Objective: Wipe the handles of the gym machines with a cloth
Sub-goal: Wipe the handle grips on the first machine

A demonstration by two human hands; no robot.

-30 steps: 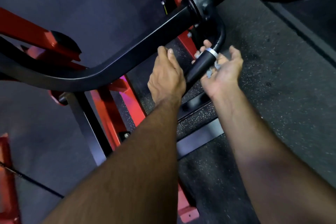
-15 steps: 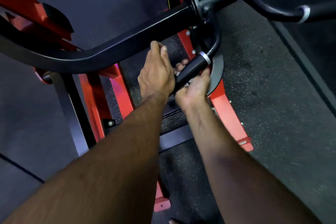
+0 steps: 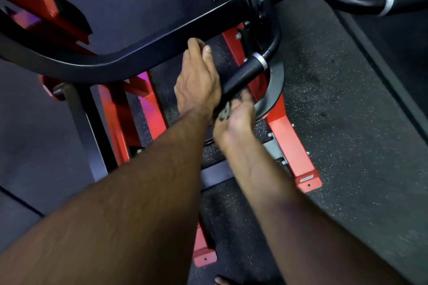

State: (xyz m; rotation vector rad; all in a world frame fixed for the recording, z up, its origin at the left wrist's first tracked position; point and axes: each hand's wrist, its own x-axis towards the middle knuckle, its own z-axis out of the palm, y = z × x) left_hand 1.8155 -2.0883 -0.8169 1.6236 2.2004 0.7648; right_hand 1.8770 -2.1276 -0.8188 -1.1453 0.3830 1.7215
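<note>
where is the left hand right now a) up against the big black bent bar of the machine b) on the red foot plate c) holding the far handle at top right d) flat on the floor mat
a: the left hand reaches up with its fingertips against the underside of the black bent bar, just beside the near handle grip, while the right hand is at that grip's lower end.

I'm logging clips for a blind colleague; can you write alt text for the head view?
A person's right hand holds a grey cloth at the near end of a black handle on a red gym machine, while the left hand rests by the thick black bar. A second handle shows at top right, above the speckled floor.
</note>
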